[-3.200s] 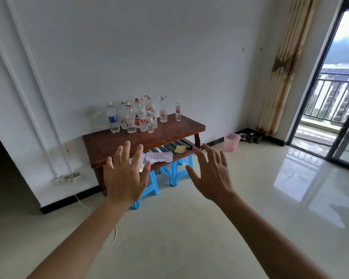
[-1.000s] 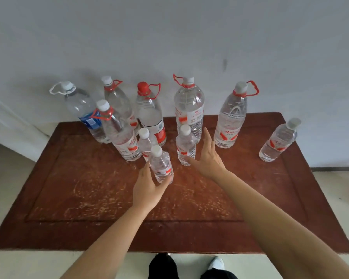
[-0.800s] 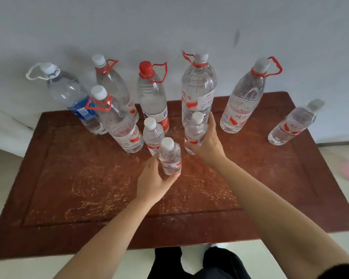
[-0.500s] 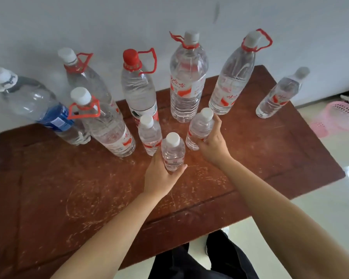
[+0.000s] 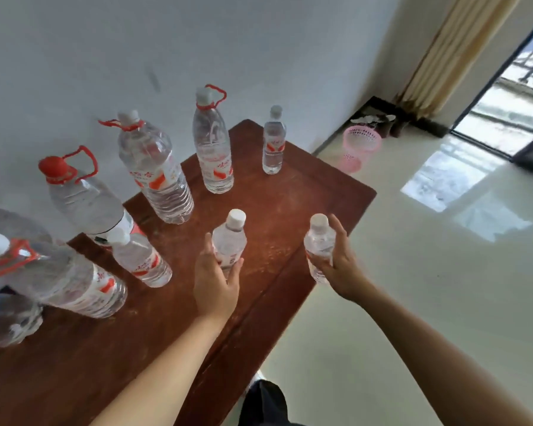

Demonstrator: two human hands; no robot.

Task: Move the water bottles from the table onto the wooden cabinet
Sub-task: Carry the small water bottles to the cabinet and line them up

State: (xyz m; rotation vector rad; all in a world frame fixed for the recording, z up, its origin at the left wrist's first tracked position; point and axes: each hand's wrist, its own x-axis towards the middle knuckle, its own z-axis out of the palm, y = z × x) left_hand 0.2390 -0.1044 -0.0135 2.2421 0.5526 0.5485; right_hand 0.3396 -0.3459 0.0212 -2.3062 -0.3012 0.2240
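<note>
My left hand [image 5: 215, 284] grips a small water bottle [image 5: 230, 238] with a white cap, held above the brown wooden table [image 5: 277, 204]. My right hand [image 5: 340, 265] grips a second small bottle [image 5: 319, 241], lifted beyond the table's right edge, over the floor. Another small bottle [image 5: 142, 259] stands on the table to the left. Several large bottles with red handles, among them one [image 5: 154, 167] and one [image 5: 213, 142], stand along the wall. A slim small bottle [image 5: 273, 139] stands at the far corner. No wooden cabinet is in view.
A pink mesh basket [image 5: 359, 149] sits on the glossy floor past the table's far end. Curtains [image 5: 450, 50] hang in the corner beside a glass balcony door [image 5: 517, 87]. Open floor [image 5: 413, 272] spreads to the right.
Both hands have lifted their small bottles off the table. The right one has swung out past the table's edge. My view has turned to the right, toward the balcony door.
</note>
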